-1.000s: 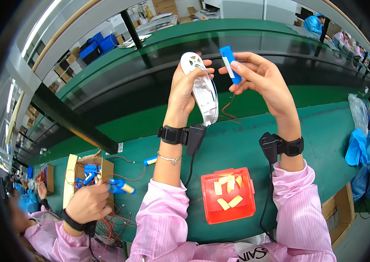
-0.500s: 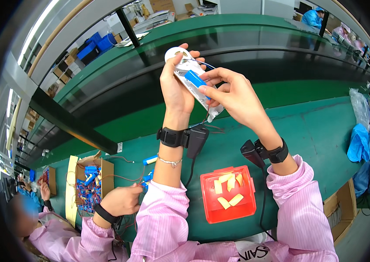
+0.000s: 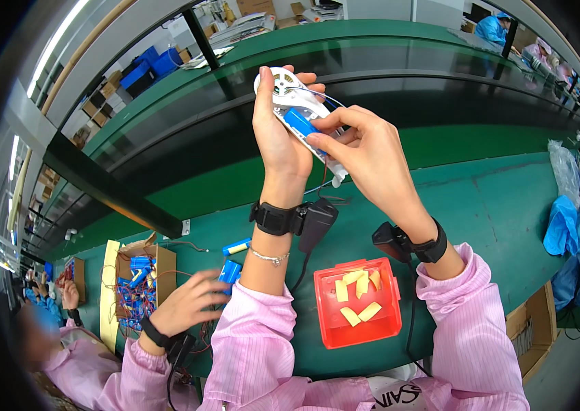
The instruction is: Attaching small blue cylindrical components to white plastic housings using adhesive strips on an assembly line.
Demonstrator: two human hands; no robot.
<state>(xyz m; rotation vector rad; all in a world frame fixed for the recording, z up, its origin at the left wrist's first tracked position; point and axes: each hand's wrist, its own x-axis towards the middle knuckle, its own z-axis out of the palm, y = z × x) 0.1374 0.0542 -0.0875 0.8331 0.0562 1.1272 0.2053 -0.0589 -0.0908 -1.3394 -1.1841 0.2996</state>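
Evidently, the left hand (image 3: 282,142) curls its fingers round the white plastic housing (image 3: 299,100) at upper centre, probably keeping the hollow side exposed; the right hand (image 3: 371,142) pinches the blue battery pack (image 3: 297,121) over it, perhaps for control.

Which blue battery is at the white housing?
The blue battery pinched by the right hand; the left hand holds the white housing. Others lie lower left, near a co-worker's hand or in the cardboard box.
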